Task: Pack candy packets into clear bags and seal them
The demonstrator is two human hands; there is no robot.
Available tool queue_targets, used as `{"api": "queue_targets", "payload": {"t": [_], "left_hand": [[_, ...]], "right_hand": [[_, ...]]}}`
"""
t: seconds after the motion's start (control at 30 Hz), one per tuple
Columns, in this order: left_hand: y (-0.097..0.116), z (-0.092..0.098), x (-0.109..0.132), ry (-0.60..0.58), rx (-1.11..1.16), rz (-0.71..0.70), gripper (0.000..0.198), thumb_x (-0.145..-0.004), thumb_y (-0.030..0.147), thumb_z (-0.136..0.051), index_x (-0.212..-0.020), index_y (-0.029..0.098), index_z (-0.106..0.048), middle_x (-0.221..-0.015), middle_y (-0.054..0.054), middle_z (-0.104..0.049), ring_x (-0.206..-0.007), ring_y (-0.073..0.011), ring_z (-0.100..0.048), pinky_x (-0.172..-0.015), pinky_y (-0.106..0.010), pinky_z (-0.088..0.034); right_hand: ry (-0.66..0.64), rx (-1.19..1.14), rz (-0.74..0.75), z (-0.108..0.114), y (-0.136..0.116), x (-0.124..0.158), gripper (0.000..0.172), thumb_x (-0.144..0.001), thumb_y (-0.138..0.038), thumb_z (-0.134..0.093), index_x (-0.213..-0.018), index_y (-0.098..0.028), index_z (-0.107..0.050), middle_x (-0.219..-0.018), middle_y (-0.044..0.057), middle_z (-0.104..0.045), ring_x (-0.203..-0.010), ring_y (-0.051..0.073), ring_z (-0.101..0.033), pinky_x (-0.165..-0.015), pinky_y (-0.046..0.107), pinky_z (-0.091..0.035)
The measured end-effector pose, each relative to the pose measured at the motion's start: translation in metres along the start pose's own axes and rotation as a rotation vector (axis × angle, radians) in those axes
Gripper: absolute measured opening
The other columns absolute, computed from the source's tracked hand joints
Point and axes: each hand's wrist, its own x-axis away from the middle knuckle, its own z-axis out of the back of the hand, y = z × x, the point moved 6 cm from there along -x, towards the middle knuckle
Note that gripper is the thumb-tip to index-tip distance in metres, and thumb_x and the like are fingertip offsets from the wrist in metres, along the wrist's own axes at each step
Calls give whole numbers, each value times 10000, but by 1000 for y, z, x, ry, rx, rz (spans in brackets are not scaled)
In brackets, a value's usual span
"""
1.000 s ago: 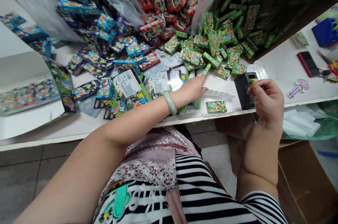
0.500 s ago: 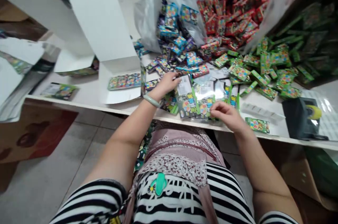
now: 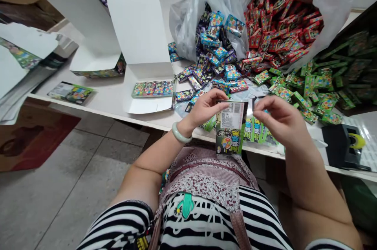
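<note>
My left hand point(image 3: 206, 108) and my right hand point(image 3: 278, 118) hold a printed plastic packet point(image 3: 229, 128) up above the table's front edge, each pinching a top corner. The packet hangs upright, with a barcode label at its top and green and black print below. Similar flat packets point(image 3: 257, 130) lie on the table just behind it. Beyond them spread piles of small green boxes point(image 3: 297, 89), blue boxes point(image 3: 216, 52) and red boxes point(image 3: 279, 22).
An open white carton point(image 3: 147, 50) with a row of small boxes point(image 3: 153, 89) inside stands to the left. A black tape dispenser point(image 3: 343, 146) sits at the right edge. Clear plastic bags point(image 3: 188, 18) hold the blue and red boxes. A loose packet point(image 3: 70, 92) lies at far left.
My right hand left the tape dispenser and came to the middle. Both hands took a packet off the table and raised it. The view swung left.
</note>
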Motion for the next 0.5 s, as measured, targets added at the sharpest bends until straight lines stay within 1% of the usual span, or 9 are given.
{"api": "queue_targets", "payload": {"t": [0.03,0.1,0.2,0.27,0.33,0.4,0.5], "left_hand": [[7,-4,4,-5,-4,-21,145,-872,305,-710,-947,217,-622,-906,-8,-643,-855,-127,-620,-794,-295,-517],[15,-12,11,-16,-21,-41,133,-878,311,-706,-938,222,-628,-893,-9,-642,-846,-128,-613,-783,-296,-514],[14,-20,24,-28,-63,-3,145,-879,337,-699,-916,220,-622,-863,-10,-635,-819,-131,-598,-753,-294,-509],[9,-24,31,-40,-83,33,149,-891,348,-678,-914,216,-612,-863,-15,-636,-811,-133,-594,-747,-296,-506],[6,-28,37,-59,-88,57,147,-911,351,-642,-929,210,-606,-879,-23,-640,-815,-135,-596,-747,-294,-504],[5,-30,39,-78,-84,70,141,-934,344,-595,-946,203,-602,-889,-29,-639,-822,-137,-596,-742,-288,-501],[8,-31,39,-89,-84,70,141,-963,328,-535,-941,200,-591,-877,-26,-625,-826,-138,-588,-754,-290,-494]], "right_hand": [[4,90,29,3,-8,-9,122,-873,-311,-696,-816,-230,-626,-788,-1,-638,-754,150,-575,-737,310,-458],[-76,188,26,1,-15,-24,134,-846,-305,-719,-789,-224,-629,-766,-5,-638,-732,150,-566,-718,307,-454],[-258,133,-62,-13,-5,-33,173,-821,-321,-760,-746,-214,-647,-719,-2,-628,-676,139,-543,-663,293,-441],[-328,54,-136,-20,6,-33,195,-793,-308,-804,-720,-201,-658,-678,-2,-615,-630,124,-515,-626,287,-423],[-363,-16,-211,-24,17,-30,211,-762,-287,-841,-710,-189,-662,-647,-4,-602,-601,114,-496,-594,283,-405],[-369,-78,-267,-27,26,-28,224,-743,-280,-860,-709,-185,-659,-631,-9,-594,-589,110,-493,-566,277,-393],[-364,-113,-285,-29,33,-28,245,-726,-312,-871,-706,-199,-655,-615,-23,-585,-574,107,-487,-537,267,-384]]}}
